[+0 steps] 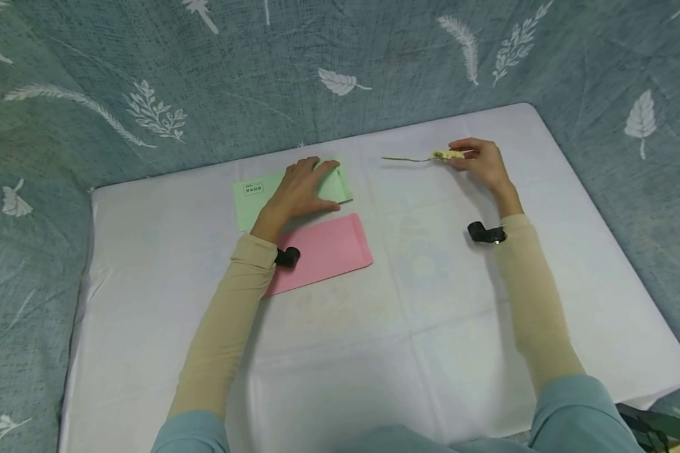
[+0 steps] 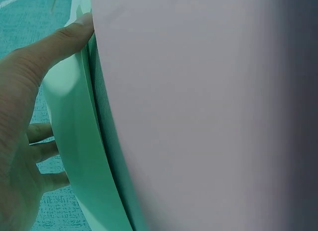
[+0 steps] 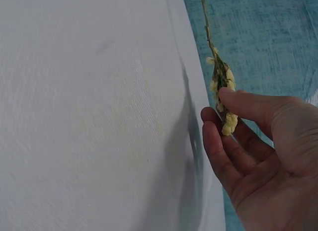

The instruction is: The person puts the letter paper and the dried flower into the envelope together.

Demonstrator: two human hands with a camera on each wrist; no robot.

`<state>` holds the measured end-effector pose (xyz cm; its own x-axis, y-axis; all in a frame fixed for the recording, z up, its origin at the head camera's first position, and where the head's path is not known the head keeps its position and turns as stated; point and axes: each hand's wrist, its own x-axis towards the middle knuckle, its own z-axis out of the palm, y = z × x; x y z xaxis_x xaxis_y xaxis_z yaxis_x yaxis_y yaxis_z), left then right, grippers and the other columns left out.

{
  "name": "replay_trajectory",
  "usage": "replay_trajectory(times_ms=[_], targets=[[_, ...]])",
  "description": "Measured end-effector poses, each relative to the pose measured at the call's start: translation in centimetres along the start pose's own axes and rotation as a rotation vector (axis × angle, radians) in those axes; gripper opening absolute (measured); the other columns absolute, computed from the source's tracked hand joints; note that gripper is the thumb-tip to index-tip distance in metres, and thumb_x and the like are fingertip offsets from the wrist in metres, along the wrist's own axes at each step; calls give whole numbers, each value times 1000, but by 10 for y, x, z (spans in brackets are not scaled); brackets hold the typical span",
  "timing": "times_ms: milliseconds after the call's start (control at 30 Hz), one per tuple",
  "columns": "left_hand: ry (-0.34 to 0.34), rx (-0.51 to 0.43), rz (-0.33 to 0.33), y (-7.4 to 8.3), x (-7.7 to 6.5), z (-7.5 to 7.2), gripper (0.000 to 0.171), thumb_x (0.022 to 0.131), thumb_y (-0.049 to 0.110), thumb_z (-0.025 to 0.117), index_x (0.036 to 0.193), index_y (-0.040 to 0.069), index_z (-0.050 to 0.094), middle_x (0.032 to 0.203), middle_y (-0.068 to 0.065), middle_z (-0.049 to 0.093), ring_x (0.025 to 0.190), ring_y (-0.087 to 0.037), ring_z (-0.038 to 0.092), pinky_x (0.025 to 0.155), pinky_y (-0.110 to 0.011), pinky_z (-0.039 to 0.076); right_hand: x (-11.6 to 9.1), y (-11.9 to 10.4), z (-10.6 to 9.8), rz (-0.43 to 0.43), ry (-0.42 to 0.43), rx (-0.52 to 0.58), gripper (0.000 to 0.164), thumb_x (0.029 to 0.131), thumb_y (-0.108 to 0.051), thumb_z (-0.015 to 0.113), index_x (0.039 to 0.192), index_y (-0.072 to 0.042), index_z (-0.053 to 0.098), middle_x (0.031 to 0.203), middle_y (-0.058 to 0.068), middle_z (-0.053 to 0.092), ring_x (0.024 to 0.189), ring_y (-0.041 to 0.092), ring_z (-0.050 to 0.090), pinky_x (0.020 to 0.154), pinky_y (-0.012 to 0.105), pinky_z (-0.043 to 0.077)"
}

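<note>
A light green envelope [image 1: 257, 198] with a small printed label lies toward the back of the table. My left hand [image 1: 301, 192] spans it near its right end, thumb at the near edge and fingers at the far edge. In the left wrist view the green paper [image 2: 82, 136] bows between thumb and fingers. My right hand [image 1: 481, 163] pinches a dried flower sprig [image 3: 221, 74] by its pale yellow blossoms. The sprig's thin stem [image 1: 406, 158] points left toward the green envelope, apart from it. A pink envelope [image 1: 328, 248] lies just in front, partly under the left wrist.
A white cloth [image 1: 430, 352] covers the table. Blue-green leaf-patterned fabric [image 1: 260, 94] hangs behind the table and shows at both sides. Black wrist cameras [image 1: 486, 233] sit on both wrists. Something dark green [image 1: 663, 421] shows at the lower right corner.
</note>
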<state>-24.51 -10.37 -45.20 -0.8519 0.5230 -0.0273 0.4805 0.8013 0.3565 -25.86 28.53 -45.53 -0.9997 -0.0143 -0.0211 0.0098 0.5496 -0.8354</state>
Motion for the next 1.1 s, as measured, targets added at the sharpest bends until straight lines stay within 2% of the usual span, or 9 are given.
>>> replay_trajectory(times_ms=[167,667,1100], targets=[[-1,-1,-2,0,1,0,89,76,50,81,149,22,40,146,-20,39,134,-36,37,110,-56,25,2,-4,9,-15,-13,23,37,91,-8,69,126,2,64,129,21,60,114,30,56,100,34,44],[0,-12,11,1,1,-1,88,76,49,81,149,21,41,145,-21,39,134,-36,37,109,-56,26,10,-22,46,-157,-91,58,31,90,-4,70,120,4,67,122,22,64,111,30,58,98,38,44],[1,-10,9,1,-1,0,89,76,49,82,149,21,41,146,-21,39,134,-37,37,110,-57,25,13,-40,73,-190,-148,87,31,89,-4,70,119,3,67,121,19,66,107,28,60,96,37,45]])
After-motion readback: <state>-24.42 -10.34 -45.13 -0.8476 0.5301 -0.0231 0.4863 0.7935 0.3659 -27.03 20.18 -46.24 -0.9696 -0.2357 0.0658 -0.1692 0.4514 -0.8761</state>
